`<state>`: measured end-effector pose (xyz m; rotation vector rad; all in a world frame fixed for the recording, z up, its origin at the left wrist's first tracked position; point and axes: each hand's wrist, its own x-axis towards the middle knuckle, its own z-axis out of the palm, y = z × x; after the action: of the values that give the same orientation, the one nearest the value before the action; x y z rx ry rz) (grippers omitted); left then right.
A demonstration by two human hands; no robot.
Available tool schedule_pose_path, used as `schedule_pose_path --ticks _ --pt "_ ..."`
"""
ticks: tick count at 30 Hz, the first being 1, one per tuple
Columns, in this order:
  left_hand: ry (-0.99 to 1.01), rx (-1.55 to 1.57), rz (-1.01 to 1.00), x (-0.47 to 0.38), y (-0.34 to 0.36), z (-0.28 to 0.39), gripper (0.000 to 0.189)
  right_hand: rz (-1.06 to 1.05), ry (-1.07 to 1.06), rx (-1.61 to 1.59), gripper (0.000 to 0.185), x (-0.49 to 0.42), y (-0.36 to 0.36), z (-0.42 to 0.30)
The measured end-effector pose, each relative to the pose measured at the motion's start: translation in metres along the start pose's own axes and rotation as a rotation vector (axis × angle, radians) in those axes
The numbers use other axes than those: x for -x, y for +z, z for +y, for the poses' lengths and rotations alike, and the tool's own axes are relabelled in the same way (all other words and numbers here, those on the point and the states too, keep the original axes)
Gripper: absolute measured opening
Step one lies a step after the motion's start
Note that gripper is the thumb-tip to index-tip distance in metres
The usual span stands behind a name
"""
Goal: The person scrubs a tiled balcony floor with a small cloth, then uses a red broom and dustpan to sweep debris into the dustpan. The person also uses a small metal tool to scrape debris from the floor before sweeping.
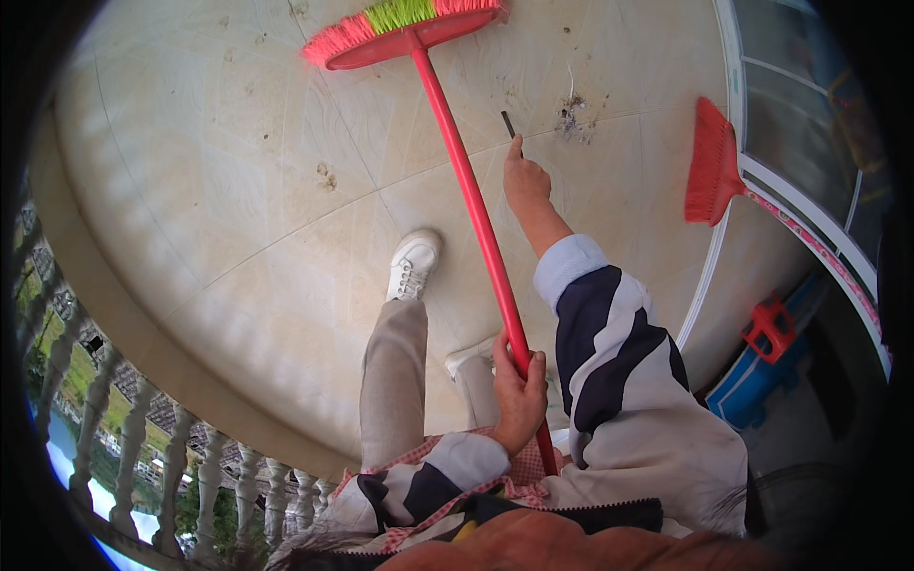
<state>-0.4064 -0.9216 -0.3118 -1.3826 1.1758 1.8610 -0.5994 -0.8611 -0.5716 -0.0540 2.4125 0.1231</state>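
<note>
My left hand point(519, 400) is wrapped around the lower part of a red broom handle point(468, 185). The handle runs away from me to a broom head point(410, 39) with pink and lime-green bristles, at the top of the view. Stretched out ahead of me, to the right of the handle, is my right hand point(528, 175). Its fingers are closed on a thin dark stick point(508, 123), whose far end sticks out past the index fingertip. A small heap of dirt and grey fluff point(571, 120) lies on the tiled floor point(285, 178) beyond that hand.
A second broom point(712, 164) with red bristles leans by a white-framed glass door point(792, 86) on the right. Below it are a red plastic item point(771, 328) and a blue object point(750, 392). A balustrade point(171, 471) curves along the left. Dirty marks point(326, 176) dot the floor.
</note>
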Motion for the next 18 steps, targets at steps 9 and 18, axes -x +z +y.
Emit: schedule_pose_path --ticks 9,18 --pt "-0.015 -0.016 0.012 0.002 -0.002 0.007 0.045 -0.163 0.036 -0.048 0.056 -0.005 -0.008 -0.003" --pt "-0.007 -0.029 0.013 0.002 -0.005 0.004 0.044 -0.035 0.072 -0.08 0.057 -0.004 0.0 0.002"
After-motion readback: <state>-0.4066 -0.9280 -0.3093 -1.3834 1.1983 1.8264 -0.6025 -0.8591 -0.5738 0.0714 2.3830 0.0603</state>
